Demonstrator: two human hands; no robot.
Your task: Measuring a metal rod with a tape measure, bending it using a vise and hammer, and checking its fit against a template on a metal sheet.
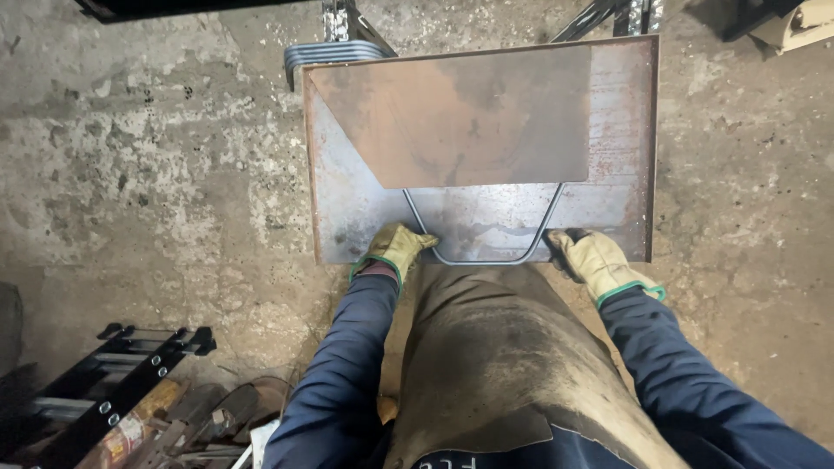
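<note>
A rusty steel plate (617, 156) lies flat as a work surface in front of me. On it rests a smaller brown cut sheet (460, 113) with angled lower corners. A bent steel rod (486, 256), shaped like a shallow U, pokes out from under that sheet toward me. My left hand (395, 247), in a yellow leather glove, rests on the plate at the rod's left bend, touching it. My right hand (591, 260), gloved the same way, grips the plate's near edge by the rod's right leg. A worn leather apron (495, 356) covers my front.
Stained concrete floor (156, 174) surrounds the plate. A stack of bent grey rods (326, 54) sits at the plate's far left corner. Black metal frames (104, 382) and scrap pieces (191, 426) lie at lower left. Metal stand legs (608, 17) show beyond the plate.
</note>
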